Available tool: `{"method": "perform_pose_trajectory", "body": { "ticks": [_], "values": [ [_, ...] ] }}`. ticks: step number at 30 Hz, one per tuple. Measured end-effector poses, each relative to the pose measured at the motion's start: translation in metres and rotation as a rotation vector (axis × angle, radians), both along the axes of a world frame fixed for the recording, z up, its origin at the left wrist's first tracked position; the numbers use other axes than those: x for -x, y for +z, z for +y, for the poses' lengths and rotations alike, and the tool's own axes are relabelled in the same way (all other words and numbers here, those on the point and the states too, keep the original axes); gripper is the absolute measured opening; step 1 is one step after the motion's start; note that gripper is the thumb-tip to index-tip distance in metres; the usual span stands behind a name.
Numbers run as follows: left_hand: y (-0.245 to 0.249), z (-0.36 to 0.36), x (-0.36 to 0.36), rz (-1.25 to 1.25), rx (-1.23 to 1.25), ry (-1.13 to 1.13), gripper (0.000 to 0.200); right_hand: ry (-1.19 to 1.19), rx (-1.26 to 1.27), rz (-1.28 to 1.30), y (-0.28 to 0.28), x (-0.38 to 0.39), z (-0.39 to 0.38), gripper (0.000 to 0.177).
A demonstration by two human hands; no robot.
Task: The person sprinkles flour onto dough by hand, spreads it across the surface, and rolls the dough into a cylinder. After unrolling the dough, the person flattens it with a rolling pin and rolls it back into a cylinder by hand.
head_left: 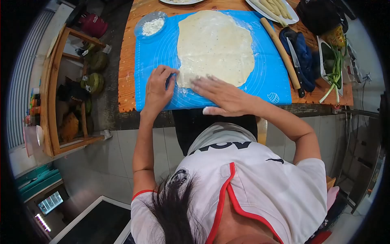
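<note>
I find the dough sheet (215, 49) central on the blue mat (156, 53), my right hand (223, 95) flat, fingers extended over its near edge, seemingly keeping it level, my left hand (159, 87) curled at its near-left corner, pinch undeterminable

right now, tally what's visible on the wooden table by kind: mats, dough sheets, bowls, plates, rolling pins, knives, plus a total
Blue mat: 1
Flat dough sheet: 1
Bowl: 1
Plates, both cut off by the frame's top edge: 2
Rolling pin: 1
Knife: 1
Total: 7
</note>
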State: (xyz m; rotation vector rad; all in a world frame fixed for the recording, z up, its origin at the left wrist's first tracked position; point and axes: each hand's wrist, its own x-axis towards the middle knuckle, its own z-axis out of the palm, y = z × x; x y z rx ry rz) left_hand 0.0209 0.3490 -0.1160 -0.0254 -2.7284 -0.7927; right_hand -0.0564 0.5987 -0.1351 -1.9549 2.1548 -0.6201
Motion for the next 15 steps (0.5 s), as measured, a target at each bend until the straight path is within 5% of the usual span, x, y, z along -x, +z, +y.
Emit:
{"method": "perform_pose_trajectory", "body": {
  "ticks": [2, 5, 7, 15],
  "values": [
    [-0.003, -0.005, -0.001, -0.012, -0.066, -0.019, 0.02, -0.023, 0.063, -0.046, -0.001, 0.0, -0.002, 0.08],
    [-0.012, -0.008, 0.003, -0.025, -0.515, 0.061, 0.016, 0.089, -0.017, -0.24, 0.014, 0.0, -0.015, 0.081],
    [-0.006, -0.004, 0.005, -0.045, -0.449, 0.125, 0.017, -0.051, 0.06, 0.054, 0.003, 0.01, -0.025, 0.079],
    [0.001, -0.004, -0.008, 0.01, -0.127, -0.158, 0.027, -0.134, 0.057, 0.141, -0.002, 0.033, -0.018, 0.106]
  ]
}}
